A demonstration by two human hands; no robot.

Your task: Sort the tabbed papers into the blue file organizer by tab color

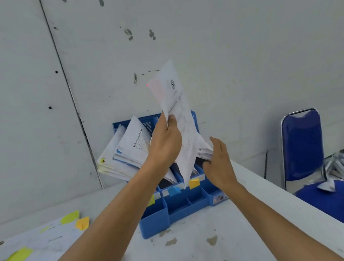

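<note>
My left hand (pixel 166 143) grips one printed sheet (pixel 175 101), thumb on the near face and fingers curled behind it. The sheet stands almost upright. Its top rises well above the hand, and its lower corner reaches down to the blue file organizer (pixel 153 220), just above the orange marker (pixel 194 183) on the front rail.

My right hand (pixel 219 165) is spread, fingers straight, resting against the leaning papers (pixel 204 151) in the organizer's right slot, just beside the held sheet.

The organizer stands on the white table (pixel 196 247) against the wall. A thick stack of papers (pixel 125 152) leans leftward out of its left slot. A blue marker (pixel 174 191) and a yellow marker (pixel 151 201) sit left of the orange one.

Loose tabbed papers (pixel 31 242) lie on the table at the left, well apart from both hands.
</note>
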